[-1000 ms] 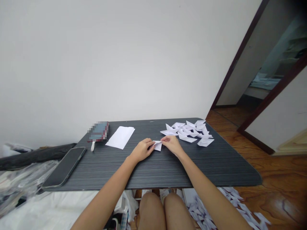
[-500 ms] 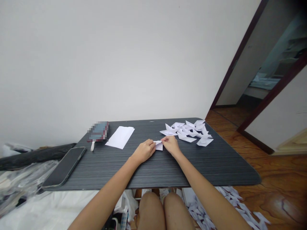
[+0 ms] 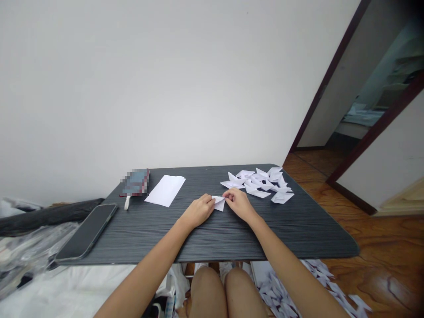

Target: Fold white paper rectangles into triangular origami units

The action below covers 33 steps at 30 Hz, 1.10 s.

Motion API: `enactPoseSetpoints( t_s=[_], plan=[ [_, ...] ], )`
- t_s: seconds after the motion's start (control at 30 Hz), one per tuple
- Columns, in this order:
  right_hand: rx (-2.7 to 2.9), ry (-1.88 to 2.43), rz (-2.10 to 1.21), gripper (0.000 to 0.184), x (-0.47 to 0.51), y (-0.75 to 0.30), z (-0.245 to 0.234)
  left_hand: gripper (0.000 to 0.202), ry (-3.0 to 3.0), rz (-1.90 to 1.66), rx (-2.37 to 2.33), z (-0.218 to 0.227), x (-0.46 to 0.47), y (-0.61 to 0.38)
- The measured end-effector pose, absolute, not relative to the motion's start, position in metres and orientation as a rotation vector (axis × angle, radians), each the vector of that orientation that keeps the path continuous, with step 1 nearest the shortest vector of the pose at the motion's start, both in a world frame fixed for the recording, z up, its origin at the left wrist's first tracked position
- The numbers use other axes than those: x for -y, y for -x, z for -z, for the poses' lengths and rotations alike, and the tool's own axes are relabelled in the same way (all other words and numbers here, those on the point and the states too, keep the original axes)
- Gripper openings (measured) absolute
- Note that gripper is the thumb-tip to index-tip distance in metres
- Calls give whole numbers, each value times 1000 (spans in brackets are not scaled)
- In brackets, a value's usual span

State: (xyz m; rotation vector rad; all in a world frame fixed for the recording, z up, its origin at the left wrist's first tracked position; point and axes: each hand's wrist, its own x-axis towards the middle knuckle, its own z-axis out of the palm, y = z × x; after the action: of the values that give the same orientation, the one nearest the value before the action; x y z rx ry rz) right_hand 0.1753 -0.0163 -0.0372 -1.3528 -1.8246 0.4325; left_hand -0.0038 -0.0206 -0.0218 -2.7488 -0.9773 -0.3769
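Observation:
A small folded piece of white paper (image 3: 219, 203) is held between my hands just above or on the dark table, near its middle. My left hand (image 3: 200, 209) is closed on the paper's left edge, fingertips pressed together. On the other side, my right hand (image 3: 239, 202) pinches the paper's upper right corner between thumb and finger. Several folded paper boats (image 3: 253, 187) lie in a loose group beyond my right hand. To the left of my hands rests a stack of plain white paper sheets (image 3: 165, 191).
A smartphone (image 3: 88, 232) lies at the table's (image 3: 298, 234) left edge, with a blurred-out object (image 3: 135, 182) behind it. A white wall rises beyond. Many folded papers (image 3: 278, 293) are heaped on the floor below right. Plastic-wrapped items (image 3: 36, 243) stand at the left.
The folded paper has tilted slightly between my hands. My right hand has turned a little and its fingers have shifted at the paper's corner; my left hand stays nearly in place.

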Motion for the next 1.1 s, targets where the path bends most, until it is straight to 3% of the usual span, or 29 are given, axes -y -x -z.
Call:
enactPoseSetpoints(
  t_s=[0.4,0.87,1.1],
  plan=[
    [2272,1206,-192,34,36,-190,35,27,2832,407,812,14,25,6],
    [2175,1063,-504,17,32,-185,27,30,3077,840,1067,22,17,13],
    [2085,1153,-498,14,26,-181,25,21,3004,960,1209,24,18,13]
  ],
)
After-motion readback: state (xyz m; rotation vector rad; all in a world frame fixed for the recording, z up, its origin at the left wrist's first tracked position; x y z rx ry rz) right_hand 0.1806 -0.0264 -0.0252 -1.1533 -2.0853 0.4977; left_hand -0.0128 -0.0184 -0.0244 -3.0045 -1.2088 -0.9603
